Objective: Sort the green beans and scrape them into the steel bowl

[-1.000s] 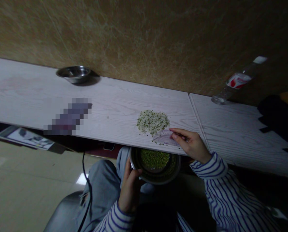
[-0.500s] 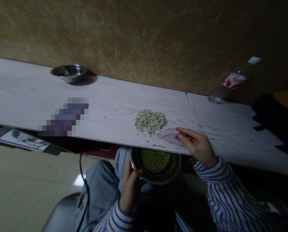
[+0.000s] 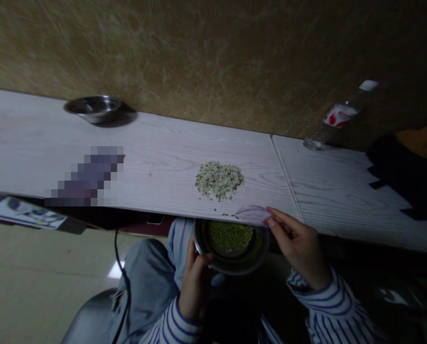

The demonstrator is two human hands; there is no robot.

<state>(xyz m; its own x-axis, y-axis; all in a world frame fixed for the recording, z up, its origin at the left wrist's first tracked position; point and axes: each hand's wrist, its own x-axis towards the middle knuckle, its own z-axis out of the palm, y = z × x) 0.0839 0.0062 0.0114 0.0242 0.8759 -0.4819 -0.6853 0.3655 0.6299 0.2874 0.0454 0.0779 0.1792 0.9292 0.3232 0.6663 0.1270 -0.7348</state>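
Observation:
My left hand point(image 3: 195, 282) grips the left rim of a metal bowl point(image 3: 237, 270), held just below the table's front edge. Green mung beans point(image 3: 231, 235) cover part of its bottom. Between the thumb and fingers of my right hand point(image 3: 296, 243) is a clear, half-round plastic protractor point(image 3: 253, 213), lying low at the table edge above the bowl. A few loose beans are by its left tip. Behind it, a mixed pile point(image 3: 218, 180) of white grains, which look like rice, and green beans is spread on the tabletop.
On the pale wooden table point(image 3: 170, 148), a second metal bowl point(image 3: 93, 110) stands at the back left. A blurred-out flat object point(image 3: 88, 179) lies nearer. At the right are a plastic bottle point(image 3: 337, 117) by the wall and a dark cloth item point(image 3: 407, 172). A cable point(image 3: 127, 282) hangs down front left.
My right hand has drawn the protractor toward me, from beside the pile to the table's front edge. My left hand and the bowl have hardly moved. The view has shifted slightly.

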